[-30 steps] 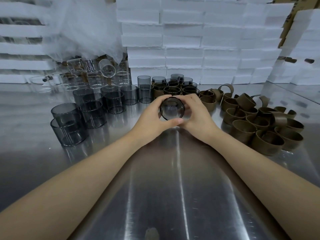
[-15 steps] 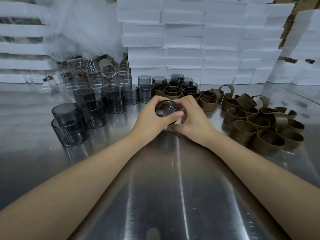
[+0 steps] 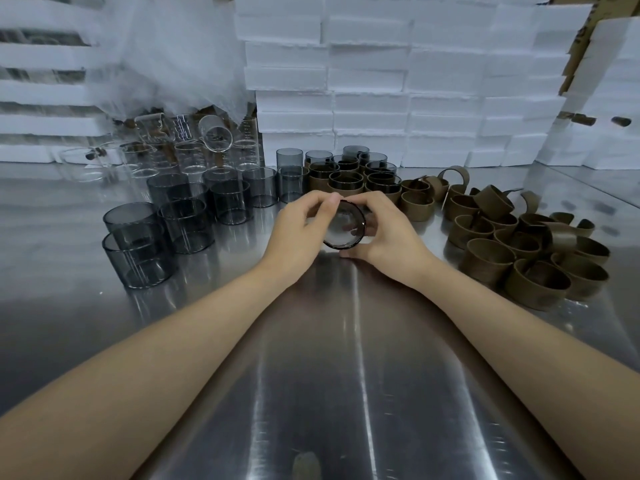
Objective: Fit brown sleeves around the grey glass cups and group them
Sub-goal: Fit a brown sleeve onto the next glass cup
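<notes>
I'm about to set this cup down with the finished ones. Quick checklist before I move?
1. Grip: left hand and right hand both hold the held cup: ok.
2. Sleeve seated around it: cannot tell, fingers cover its side.
3. The sleeved group stands upright just beyond the hands: ok.
4. Free spot at that group's near edge: cannot tell, the hands hide it.
5. Stock of loose sleeves on the right: ok.

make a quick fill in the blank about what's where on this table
Left hand and right hand grip a grey glass ____.
Loose brown sleeves lie on the hands' ____ side.
Bare grey cups stand on the hands' ____ side.
The foam blocks behind are ____.
Missing: cup; right; left; white.
</notes>
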{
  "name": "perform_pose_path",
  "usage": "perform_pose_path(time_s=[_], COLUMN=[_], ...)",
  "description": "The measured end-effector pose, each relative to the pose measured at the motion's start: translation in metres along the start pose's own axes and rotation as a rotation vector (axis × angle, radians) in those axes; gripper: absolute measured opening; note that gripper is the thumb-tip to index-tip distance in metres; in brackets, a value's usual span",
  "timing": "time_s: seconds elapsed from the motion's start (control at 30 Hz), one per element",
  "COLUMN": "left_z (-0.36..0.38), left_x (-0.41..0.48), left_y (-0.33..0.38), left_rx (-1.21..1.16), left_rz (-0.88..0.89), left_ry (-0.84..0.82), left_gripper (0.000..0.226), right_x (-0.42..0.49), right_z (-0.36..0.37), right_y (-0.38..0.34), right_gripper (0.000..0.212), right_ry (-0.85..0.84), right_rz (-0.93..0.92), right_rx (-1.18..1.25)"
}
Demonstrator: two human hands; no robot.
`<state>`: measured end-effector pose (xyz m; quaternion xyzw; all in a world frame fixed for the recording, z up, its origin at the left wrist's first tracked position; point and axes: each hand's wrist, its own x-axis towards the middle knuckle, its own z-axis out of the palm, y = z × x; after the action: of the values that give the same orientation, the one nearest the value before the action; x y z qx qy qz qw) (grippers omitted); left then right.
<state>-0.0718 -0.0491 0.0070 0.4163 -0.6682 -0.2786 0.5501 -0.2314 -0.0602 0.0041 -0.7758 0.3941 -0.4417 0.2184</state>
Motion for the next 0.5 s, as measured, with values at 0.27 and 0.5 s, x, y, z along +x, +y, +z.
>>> perform_pose_path(time_s=[0.27,0.5], left_z=[-0.0022,-0.0021], left_x=[0.0,-0.0031], left_y=[0.0027,0.0055], left_rx=[-0.114,-0.129], left_rz=[-0.098,-0.034], left_ry=[-0.069,-0.151], left_gripper=[0.032,0.043], right_x=[0.0013,0.0029], right_z=[-0.0037,-0.0069], right_y=[0.0051,0.0071], right_gripper=[0.063,0.062], right_ry=[-0.007,0.034], right_rz=[0.144,0.191], right_rx=[0.202,0.234])
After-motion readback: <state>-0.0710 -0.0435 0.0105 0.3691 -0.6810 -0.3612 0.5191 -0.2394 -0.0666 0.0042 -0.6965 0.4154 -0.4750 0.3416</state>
